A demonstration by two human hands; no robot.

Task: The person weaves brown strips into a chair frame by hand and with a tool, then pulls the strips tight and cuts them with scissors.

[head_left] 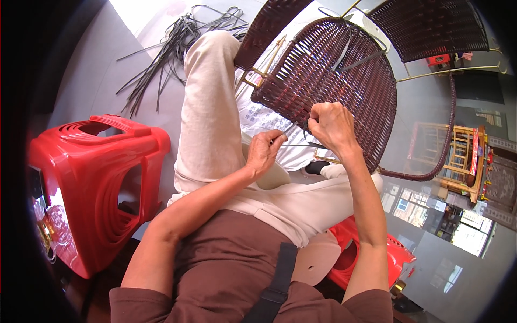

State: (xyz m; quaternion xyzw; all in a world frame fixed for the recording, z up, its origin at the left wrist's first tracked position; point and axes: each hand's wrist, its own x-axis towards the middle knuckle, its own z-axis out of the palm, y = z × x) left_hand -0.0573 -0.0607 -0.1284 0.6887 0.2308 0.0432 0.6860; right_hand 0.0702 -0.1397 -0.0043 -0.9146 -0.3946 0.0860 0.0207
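Note:
A dark brown woven chair point(358, 97) on a gold metal frame lies tilted before my knees. My left hand point(265, 151) pinches a thin dark strip point(296, 144), which stretches right toward the woven seat. My right hand point(331, 126) is closed at the lower edge of the seat, above and right of my left hand, apparently gripping a strip, partly hidden by its fingers. Loose dark strips point(353, 51) lie across the upper part of the weave. A white printed cloth point(258, 118) is spread beneath the chair.
A pile of dark strips point(161, 59) lies on the grey floor at top left. A red plastic stool point(97, 194) stands at my left, another point(388, 258) at lower right behind my arm. A wooden rack point(452, 161) stands at far right.

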